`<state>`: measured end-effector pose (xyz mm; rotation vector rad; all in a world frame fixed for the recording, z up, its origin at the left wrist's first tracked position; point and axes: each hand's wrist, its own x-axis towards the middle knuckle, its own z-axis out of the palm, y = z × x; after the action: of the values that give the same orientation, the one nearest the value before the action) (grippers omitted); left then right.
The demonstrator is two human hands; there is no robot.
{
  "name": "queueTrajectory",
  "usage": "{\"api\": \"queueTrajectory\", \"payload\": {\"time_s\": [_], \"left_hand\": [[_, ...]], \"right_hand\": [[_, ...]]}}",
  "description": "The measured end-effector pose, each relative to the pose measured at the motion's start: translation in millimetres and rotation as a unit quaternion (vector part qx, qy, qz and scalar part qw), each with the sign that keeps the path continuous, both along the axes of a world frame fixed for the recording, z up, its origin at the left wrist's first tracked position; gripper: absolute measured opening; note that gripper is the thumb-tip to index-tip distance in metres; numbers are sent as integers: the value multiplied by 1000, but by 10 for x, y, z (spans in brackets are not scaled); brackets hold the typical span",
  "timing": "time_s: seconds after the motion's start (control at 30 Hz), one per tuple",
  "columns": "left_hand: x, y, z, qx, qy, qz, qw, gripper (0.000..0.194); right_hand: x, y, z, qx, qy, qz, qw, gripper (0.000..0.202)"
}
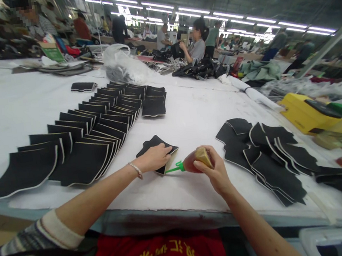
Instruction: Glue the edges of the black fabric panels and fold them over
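Note:
My right hand (215, 168) is wrapped round a squeeze bottle (192, 162) of amber liquid, tilted on its side. Its green nozzle points left and meets the edge of a small black piece (155, 141) on the table. Over that piece lies my left hand (157, 156), fingers pressed on its right part, where a pale underside shows. To the left, overlapping rows of black pieces (83, 161) with light edges fan out. A looser heap of black pieces (273, 171) sits to the right of my right hand.
The white table (194, 112) has its front edge just before me. Farther back are a clear plastic bag (122, 63) and a folded black piece (83, 87). A yellow box (309, 113) stands at the right. Several people work in the background, one (197, 48) across the table.

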<state>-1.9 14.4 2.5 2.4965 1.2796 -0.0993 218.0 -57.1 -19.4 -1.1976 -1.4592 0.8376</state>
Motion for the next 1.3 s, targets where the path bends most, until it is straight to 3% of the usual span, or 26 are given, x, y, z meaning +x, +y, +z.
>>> {"api": "queueTrajectory", "payload": {"time_s": [0.17, 0.4, 0.63, 0.73, 0.93, 1.13, 1.2, 1.3], "left_hand": [[-1, 1, 4, -5, -5, 3, 1000, 40], [-19, 29, -52, -9, -29, 1, 1000, 43], [-16, 53, -71, -9, -22, 3, 1000, 48], [-19, 51, -43, -23, -26, 10, 999, 50], [-20, 48, -25, -31, -26, 15, 999, 51], [-17, 42, -21, -32, -28, 6, 999, 52], [-22, 43, -29, -36, -33, 8, 999, 52], [-32, 65, -59, -40, -42, 14, 998, 52]], "right_hand": [[22, 13, -29, 16, -16, -49, 999, 41], [2, -3, -24, 13, -2, 10, 1000, 42], [239, 297, 8, 82, -86, -90, 989, 46], [251, 294, 3, 99, -93, -106, 985, 46], [155, 144, -53, 34, -38, -36, 998, 39], [254, 260, -37, 74, -68, -131, 986, 45], [233, 231, -35, 58, -59, -112, 990, 45], [143, 131, -51, -21, 33, -22, 999, 37]]}}
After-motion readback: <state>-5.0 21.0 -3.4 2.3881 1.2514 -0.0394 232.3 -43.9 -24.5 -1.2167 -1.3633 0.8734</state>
